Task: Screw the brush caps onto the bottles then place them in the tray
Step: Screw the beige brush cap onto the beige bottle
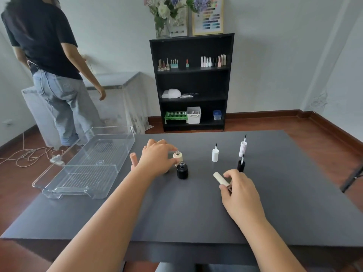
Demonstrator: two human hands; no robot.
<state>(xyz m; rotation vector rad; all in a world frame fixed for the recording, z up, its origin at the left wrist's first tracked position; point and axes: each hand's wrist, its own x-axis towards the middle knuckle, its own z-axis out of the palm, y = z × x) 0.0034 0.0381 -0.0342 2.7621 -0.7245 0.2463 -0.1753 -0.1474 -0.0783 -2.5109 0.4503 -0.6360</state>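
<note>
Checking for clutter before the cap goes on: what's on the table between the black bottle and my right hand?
Nothing: in the head view, only bare table separates the black bottle from the right hand holding the cream cap.

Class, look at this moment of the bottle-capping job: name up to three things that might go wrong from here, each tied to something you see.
1. The left hand reaches for the cream bottle right behind the open black bottle; a nudge might topple it.
2. The right hand holds the cream brush cap near the upturned black cap, which could be knocked over.
3. The clear tray overhangs the table edge and may tip when loaded.
</note>
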